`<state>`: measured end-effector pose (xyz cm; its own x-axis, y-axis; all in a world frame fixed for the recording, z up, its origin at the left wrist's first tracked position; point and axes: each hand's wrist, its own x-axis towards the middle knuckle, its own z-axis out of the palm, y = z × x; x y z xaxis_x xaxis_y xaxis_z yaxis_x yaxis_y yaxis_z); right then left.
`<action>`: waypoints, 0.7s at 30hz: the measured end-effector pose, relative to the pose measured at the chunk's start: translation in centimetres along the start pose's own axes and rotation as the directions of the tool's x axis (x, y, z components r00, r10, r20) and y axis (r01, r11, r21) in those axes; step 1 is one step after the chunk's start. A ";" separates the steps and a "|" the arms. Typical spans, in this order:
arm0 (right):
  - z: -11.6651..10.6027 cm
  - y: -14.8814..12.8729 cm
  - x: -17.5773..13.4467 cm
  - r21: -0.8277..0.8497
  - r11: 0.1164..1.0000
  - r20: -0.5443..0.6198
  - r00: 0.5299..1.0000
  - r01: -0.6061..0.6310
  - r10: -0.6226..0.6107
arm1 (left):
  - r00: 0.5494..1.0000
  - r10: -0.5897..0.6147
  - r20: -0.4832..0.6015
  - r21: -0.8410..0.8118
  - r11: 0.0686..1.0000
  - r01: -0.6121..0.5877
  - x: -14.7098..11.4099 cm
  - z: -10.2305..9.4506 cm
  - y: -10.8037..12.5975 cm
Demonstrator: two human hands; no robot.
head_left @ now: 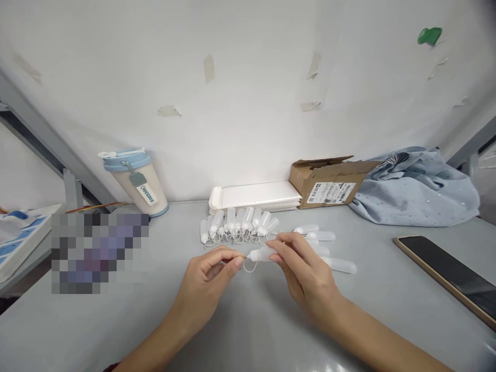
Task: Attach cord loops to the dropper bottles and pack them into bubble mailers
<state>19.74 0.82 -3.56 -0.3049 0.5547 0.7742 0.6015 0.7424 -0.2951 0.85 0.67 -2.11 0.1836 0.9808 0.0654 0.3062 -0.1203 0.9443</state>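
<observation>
My right hand (306, 266) is closed on the body of a small translucent squeeze bottle (260, 254), held nearly level with its tip toward the left. At that tip, my left hand (215, 271) pinches with thumb and forefinger; the small part between them is mostly hidden. A thin white strap (250, 268) loops below the bottle's neck. Behind my hands lies a cluster of similar bottles (232, 222) with looped straps. More translucent bottles (341, 265) lie on the table just right of my right hand, partly covered by it.
Against the wall are a stack of white envelopes or flat packets (256, 195), a cardboard box (329, 186) and a light blue cloth (418, 191). A tumbler (135, 183) stands at the left, near a power strip (27, 237). On the right lies a phone (453, 274).
</observation>
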 end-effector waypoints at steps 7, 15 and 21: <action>0.1 -0.4 -0.3 0.050 0.999 -0.029 0.999 -0.012 0.013 | 0.998 0.025 0.049 -0.010 1.000 -0.025 -0.3 0.3 0.0; -0.9 -1.2 0.7 0.129 0.991 -0.127 0.991 -0.025 0.041 | 0.995 0.000 0.098 -0.125 0.992 0.012 -0.4 0.5 0.4; -1.0 -0.7 0.8 0.156 0.987 -0.116 0.992 -0.038 0.056 | 0.995 -0.059 0.080 -0.153 0.986 0.070 -0.1 0.1 0.6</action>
<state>19.81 0.36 -2.11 -0.1828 0.5482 0.8161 0.4901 0.7704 -0.4077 1.08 0.53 -1.56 0.2396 0.9707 -0.0160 0.1715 -0.0261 0.9848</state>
